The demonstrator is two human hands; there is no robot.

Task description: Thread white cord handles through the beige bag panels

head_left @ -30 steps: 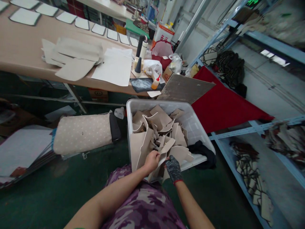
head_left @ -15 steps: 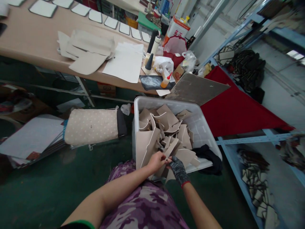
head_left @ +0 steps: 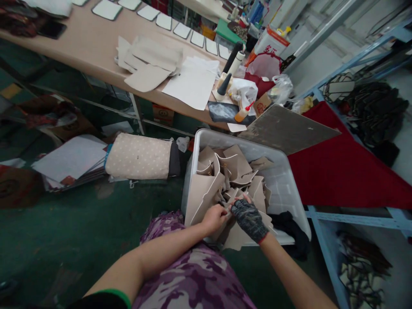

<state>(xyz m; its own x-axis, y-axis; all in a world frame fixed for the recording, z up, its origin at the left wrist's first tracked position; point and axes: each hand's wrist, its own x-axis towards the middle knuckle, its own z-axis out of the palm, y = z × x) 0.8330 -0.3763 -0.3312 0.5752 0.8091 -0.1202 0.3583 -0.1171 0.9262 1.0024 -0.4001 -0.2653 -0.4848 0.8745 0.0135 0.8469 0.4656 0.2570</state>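
Note:
A white plastic bin (head_left: 283, 189) stands on the floor in front of me, filled with several beige cut leather pieces (head_left: 231, 165). My bare left hand (head_left: 215, 218) is closed on a beige piece at the near side of the pile. My right hand (head_left: 248, 218), in a dark knit glove with a red cuff, grips the same cluster of pieces right beside it, fingers curled. A black cloth (head_left: 289, 225) hangs over the bin's near right rim.
A long tan worktable (head_left: 80, 47) at the back holds beige panels (head_left: 151, 64), white sheets, glue bottles (head_left: 243, 112) and bags. A dotted cushion (head_left: 138, 156) lies left of the bin. A grey board (head_left: 286, 128), red cloth (head_left: 341, 171) and blue shelving (head_left: 354, 214) stand right.
My view has swung right and down, so the table and bin sit further right. Both hands stay in the near pile; the gloved right hand has moved up over the pieces.

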